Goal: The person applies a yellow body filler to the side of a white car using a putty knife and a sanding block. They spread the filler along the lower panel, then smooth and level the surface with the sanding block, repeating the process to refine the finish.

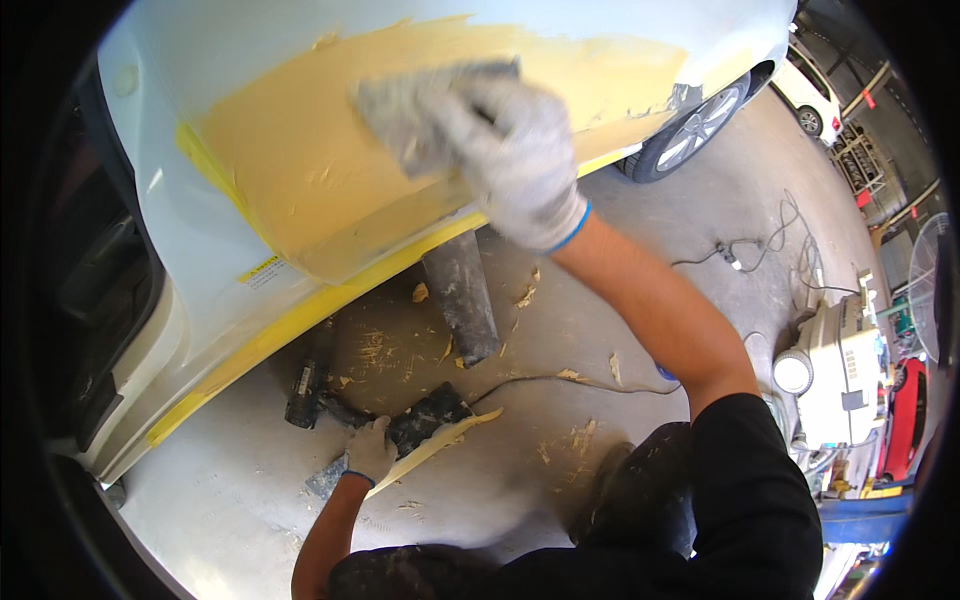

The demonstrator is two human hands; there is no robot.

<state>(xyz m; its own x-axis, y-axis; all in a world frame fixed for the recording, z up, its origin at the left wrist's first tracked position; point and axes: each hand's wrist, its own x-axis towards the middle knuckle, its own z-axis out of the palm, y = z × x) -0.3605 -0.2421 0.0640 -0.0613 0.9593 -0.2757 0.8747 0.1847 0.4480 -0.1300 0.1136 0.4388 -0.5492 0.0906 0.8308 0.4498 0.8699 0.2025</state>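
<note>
Tan filler (290, 140) is apparently being spread; flat grey spreader (392, 118) is gripped in right hand (515, 165), dark filler-edged board (430, 415) in left hand (372, 452); level pressure is needed.

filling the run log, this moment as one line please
right gloved hand: grips flat spreader over putty-coated car panel; left gloved hand: holds putty-edged board; yellow tape: along lower edge

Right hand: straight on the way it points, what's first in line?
Past the flat spreader in the right hand, likely the tan-coated patch on the car's side panel. The spreader may already touch it; blur and the single view leave depth unclear.
</note>
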